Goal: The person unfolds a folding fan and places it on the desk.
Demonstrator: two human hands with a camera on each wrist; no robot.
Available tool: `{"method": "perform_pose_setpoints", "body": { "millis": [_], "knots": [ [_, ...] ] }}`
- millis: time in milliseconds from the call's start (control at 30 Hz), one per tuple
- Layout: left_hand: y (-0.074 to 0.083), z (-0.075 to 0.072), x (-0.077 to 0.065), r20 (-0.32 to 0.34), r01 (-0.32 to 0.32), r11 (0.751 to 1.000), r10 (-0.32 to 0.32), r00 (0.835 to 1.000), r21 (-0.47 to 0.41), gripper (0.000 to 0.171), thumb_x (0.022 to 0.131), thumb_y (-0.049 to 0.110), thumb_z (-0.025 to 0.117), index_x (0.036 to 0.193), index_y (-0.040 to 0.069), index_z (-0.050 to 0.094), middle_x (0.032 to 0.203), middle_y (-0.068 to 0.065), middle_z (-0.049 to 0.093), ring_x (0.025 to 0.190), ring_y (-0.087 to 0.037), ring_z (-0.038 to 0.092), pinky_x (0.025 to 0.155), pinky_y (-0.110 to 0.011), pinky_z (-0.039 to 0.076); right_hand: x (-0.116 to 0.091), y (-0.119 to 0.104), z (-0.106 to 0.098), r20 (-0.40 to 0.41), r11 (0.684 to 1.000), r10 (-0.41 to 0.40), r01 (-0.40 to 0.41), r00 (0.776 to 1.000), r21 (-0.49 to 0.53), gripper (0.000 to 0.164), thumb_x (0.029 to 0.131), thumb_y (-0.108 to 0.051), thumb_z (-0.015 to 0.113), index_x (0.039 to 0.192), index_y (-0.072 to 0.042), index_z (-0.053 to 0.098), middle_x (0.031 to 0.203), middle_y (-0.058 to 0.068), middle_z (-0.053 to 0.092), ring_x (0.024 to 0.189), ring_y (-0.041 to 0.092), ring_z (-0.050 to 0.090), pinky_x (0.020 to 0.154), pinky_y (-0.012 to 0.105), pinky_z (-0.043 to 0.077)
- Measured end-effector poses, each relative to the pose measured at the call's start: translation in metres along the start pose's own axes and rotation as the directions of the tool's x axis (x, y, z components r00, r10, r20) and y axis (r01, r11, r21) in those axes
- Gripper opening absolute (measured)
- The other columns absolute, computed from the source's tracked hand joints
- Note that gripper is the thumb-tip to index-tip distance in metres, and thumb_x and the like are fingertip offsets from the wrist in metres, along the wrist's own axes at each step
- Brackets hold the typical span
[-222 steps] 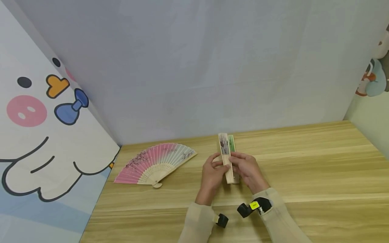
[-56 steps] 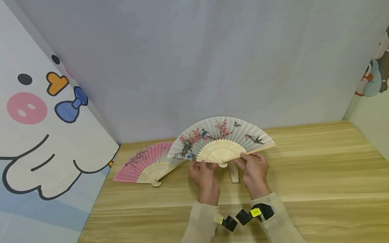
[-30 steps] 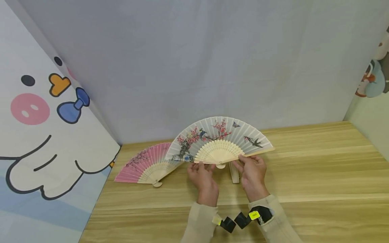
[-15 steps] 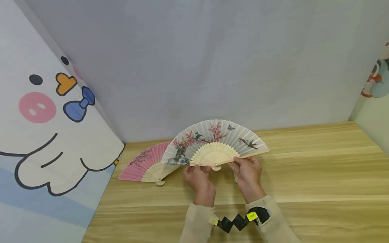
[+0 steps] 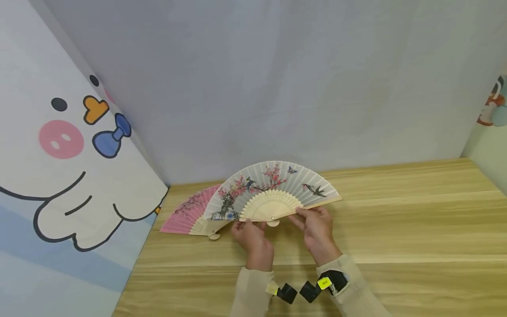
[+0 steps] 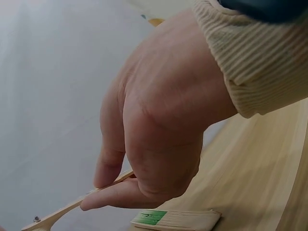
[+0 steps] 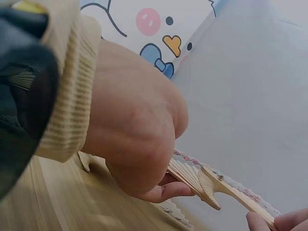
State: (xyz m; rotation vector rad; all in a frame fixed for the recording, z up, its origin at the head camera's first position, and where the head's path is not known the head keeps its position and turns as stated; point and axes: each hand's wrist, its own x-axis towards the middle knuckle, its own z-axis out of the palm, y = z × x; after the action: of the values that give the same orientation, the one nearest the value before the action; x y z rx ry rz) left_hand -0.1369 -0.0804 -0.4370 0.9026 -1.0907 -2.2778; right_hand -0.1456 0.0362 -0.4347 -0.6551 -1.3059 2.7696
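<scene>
Both hands hold up a white folding fan (image 5: 257, 180), spread wide, with red blossoms, birds and a butterfly printed on it. At its left lower edge the left hand (image 5: 255, 244) pinches the outer rib, thumb and fingers on either side in the left wrist view. The right hand (image 5: 318, 233) pinches the right outer rib near the pivot. Behind it on the left, a spread pink folding fan (image 5: 184, 218) lies on the table, partly covered in the head view. A folded fan with a green band (image 6: 175, 219) lies below the left hand in the left wrist view.
The wood-grain table (image 5: 404, 220) meets a grey-white cloth backdrop (image 5: 317, 88). On the left stands a panel (image 5: 23, 163) with a cartoon character. Black wrist cameras sit close together between the two forearms.
Earlier the white fan was folded in both hands; now it is spread. Over the last second, both hands carry it left and slightly toward the person, covering more of the pink fan.
</scene>
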Motion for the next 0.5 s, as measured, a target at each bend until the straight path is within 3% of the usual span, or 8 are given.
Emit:
{"method": "perform_pose_setpoints", "body": {
  "millis": [67,300,500],
  "knots": [
    [0.002,-0.003,0.002,-0.008,-0.006,1.000,0.006,1.000,-0.002,0.026,0.109,-0.003,0.041,0.135,-0.002,0.036,0.125,-0.014,0.043,0.097,-0.020,0.047,0.062,-0.020,0.054,-0.001,0.002,0.002,0.011,1.000,0.009,-0.009,1.000,0.002,0.023,0.097,0.017,0.058,0.112,0.004,0.047,0.102,0.008,0.063,0.080,0.009,0.072,0.080,0.031,0.066],
    [0.008,-0.016,0.008,-0.048,-0.040,0.999,0.040,0.998,0.000,0.033,0.107,-0.005,0.037,0.140,-0.005,0.035,0.122,-0.014,0.045,0.074,-0.011,0.045,0.060,-0.019,0.051,-0.004,0.015,0.010,0.051,0.999,0.038,-0.037,0.998,-0.014,0.026,0.097,0.018,0.057,0.115,0.004,0.046,0.103,0.009,0.062,0.079,0.009,0.071,0.078,0.030,0.066],
    [0.014,-0.023,0.013,-0.115,-0.074,0.997,0.071,0.991,-0.022,0.022,0.106,-0.007,0.034,0.127,0.001,0.036,0.118,-0.013,0.044,0.070,-0.010,0.045,0.056,-0.018,0.045,-0.005,0.030,0.018,0.089,0.999,0.044,-0.041,0.995,-0.032,0.030,0.096,0.019,0.057,0.120,0.006,0.046,0.106,0.012,0.060,0.081,0.011,0.069,0.078,0.031,0.066]
  ]
}}
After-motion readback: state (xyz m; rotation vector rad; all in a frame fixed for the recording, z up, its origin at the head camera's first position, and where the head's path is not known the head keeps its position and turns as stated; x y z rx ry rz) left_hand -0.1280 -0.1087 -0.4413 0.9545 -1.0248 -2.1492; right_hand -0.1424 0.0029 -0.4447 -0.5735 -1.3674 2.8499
